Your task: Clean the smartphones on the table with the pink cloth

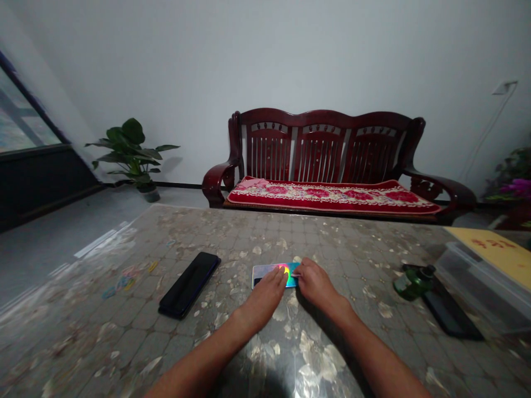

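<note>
iridescent flat piece [265, 270] on the bench [232, 232], left hand [267, 288] laid over it, open and flat, right hand [314, 281] curled at its right end, grip unclear, dark phone [189, 284] to the left, green bottle [414, 283] far right

One head-worn camera looks forward and down across a tabletop [352, 243]. The left hand [269, 286] and right hand [316, 283] are near; beyond, it faces a wooden settee [319, 146] nearly head-on.
</note>
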### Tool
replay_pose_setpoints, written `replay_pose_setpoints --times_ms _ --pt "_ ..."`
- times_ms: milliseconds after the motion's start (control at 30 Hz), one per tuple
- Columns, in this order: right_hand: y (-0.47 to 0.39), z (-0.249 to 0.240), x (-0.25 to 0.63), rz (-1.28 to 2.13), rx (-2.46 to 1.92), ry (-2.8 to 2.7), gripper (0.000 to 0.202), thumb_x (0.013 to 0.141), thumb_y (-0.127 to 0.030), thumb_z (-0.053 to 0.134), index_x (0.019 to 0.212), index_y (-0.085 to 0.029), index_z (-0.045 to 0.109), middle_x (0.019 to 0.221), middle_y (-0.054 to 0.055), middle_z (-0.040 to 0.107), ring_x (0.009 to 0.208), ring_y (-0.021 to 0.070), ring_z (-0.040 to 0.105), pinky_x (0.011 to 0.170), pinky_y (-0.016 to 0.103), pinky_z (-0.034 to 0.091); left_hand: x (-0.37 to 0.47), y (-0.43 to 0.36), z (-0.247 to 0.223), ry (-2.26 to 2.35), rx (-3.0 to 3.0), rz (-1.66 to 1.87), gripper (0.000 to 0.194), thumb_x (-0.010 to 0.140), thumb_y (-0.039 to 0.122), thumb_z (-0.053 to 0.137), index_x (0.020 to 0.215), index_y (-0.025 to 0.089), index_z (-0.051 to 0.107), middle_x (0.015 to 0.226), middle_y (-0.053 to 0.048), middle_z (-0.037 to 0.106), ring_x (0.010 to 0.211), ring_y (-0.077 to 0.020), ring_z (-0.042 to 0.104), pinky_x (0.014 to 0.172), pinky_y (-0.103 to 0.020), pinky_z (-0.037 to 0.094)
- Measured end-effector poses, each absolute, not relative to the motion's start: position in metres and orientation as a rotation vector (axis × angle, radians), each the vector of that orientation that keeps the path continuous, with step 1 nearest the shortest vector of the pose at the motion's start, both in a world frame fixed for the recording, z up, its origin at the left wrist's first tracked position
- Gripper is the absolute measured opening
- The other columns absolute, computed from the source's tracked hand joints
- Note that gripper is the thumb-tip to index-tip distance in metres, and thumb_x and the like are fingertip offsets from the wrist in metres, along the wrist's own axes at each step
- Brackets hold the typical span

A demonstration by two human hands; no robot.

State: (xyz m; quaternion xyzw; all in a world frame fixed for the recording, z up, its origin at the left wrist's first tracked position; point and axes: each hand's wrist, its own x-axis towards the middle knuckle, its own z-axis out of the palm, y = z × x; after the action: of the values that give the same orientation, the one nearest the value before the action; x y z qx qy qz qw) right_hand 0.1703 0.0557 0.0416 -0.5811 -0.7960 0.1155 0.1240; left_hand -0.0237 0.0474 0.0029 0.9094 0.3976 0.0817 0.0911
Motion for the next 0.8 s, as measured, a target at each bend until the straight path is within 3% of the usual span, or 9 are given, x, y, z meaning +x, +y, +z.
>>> replay_pose_setpoints --times_ms 367,800 --pt "0.059 0.043 0.162 0.322 -1.745 -2.348 0.033 0.089 -0.005 0.045 0.1 -0.015 0.075 0.103 0.011 0.066 0.101 0.0192 0.059 0.089 0.024 0.04 -0.029 0.042 -0.008 1.186 2.868 0.33 0.046 0.1 0.011 0.038 0.145 0.017 0.045 0.15 -0.012 0.051 0.143 -0.0222 0.043 0.116 -0.04 0.04" --pt "0.057 0.044 0.163 0.355 -1.703 -2.375 0.03 0.089 -0.006 0.048 0.099 -0.016 0.075 0.101 0.01 0.066 0.098 0.0185 0.059 0.087 0.023 0.041 -0.02 0.04 -0.036 1.288 2.979 0.366 0.044 0.097 0.009 0.043 0.14 0.008 0.05 0.146 -0.019 0.054 0.139 -0.0267 0.048 0.113 -0.043 0.043"
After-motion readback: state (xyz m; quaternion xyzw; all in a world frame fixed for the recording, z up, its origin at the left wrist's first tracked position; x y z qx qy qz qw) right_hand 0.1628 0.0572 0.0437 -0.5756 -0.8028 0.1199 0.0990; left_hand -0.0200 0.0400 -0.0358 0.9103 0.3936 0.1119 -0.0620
